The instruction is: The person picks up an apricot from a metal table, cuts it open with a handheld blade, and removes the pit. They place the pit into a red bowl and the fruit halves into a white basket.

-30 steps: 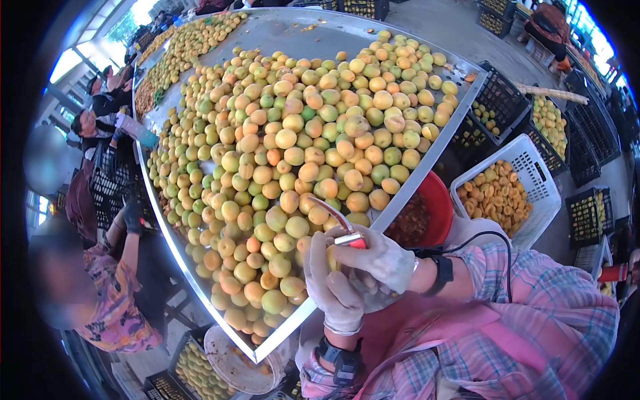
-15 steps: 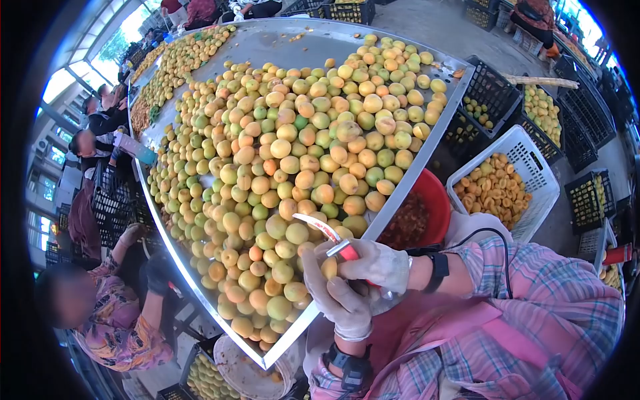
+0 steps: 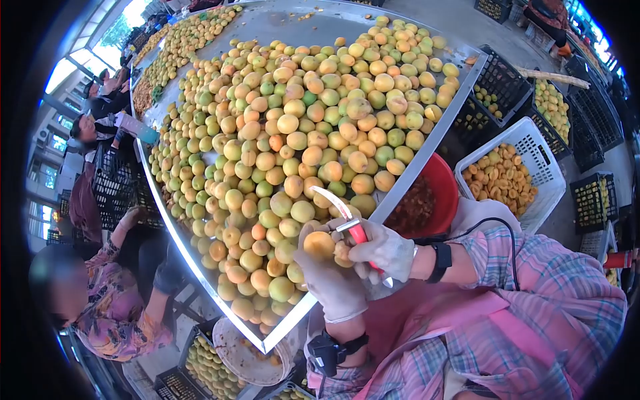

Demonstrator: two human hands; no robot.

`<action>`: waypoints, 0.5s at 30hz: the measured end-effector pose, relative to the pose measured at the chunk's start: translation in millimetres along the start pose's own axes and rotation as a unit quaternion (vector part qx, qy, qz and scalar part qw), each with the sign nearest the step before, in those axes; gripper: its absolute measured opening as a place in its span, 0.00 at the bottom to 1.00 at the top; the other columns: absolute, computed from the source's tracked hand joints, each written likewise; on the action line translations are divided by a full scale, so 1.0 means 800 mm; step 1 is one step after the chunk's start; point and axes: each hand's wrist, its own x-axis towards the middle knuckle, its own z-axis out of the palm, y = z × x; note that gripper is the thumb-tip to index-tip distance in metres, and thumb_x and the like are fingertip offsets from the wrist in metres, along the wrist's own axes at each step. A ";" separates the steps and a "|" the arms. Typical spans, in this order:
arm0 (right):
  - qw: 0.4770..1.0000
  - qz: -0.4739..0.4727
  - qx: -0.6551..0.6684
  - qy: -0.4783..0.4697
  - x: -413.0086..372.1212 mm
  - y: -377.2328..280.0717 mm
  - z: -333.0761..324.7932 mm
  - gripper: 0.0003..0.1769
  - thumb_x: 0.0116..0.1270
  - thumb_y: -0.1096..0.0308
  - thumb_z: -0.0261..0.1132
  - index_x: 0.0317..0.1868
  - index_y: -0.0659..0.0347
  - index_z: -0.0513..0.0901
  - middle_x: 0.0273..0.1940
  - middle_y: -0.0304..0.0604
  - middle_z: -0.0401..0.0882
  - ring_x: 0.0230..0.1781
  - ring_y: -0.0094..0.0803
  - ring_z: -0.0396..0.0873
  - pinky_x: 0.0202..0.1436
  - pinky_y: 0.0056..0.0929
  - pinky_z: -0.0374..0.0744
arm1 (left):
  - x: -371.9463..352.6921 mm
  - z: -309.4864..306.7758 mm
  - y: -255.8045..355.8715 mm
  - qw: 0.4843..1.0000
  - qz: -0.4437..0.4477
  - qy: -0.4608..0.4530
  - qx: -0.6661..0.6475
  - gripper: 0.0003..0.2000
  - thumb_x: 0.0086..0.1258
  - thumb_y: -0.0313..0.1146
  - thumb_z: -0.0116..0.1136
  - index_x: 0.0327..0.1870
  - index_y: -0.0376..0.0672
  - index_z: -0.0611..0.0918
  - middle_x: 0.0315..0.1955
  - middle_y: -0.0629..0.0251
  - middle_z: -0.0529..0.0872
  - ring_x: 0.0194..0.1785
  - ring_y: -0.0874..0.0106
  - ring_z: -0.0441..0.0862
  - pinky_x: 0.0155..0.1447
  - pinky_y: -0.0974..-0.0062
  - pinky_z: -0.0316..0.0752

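Pitting cut in hand, I reckon: left hand (image 3: 331, 283) clamps apricot (image 3: 319, 244), right hand (image 3: 385, 250) grips knife (image 3: 344, 215), blade toward 11 o'clock. Next calls for steady twist.

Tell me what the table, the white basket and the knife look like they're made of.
Table: sheet metal, probably steel, dull grey with a soft sheen and a raised rim. White basket: moulded plastic, matt, with a lattice of holes. Knife: curved metal blade, pale and shiny; red handle, likely plastic, in the right hand.

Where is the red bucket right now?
In the head view, the red bucket sits right of centre, beside the metal table, between the right hand and the white basket.
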 end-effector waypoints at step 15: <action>0.909 -0.057 -0.391 0.137 -0.052 -0.040 -0.094 0.22 0.63 0.65 0.62 0.58 0.60 0.77 0.32 0.38 0.79 0.22 0.23 0.77 0.19 0.22 0.76 | 0.031 -0.036 -0.011 0.952 -0.054 -0.116 -0.279 0.17 0.74 0.32 0.47 0.61 0.36 0.69 0.48 0.58 0.75 0.51 0.65 0.77 0.58 0.68 0.75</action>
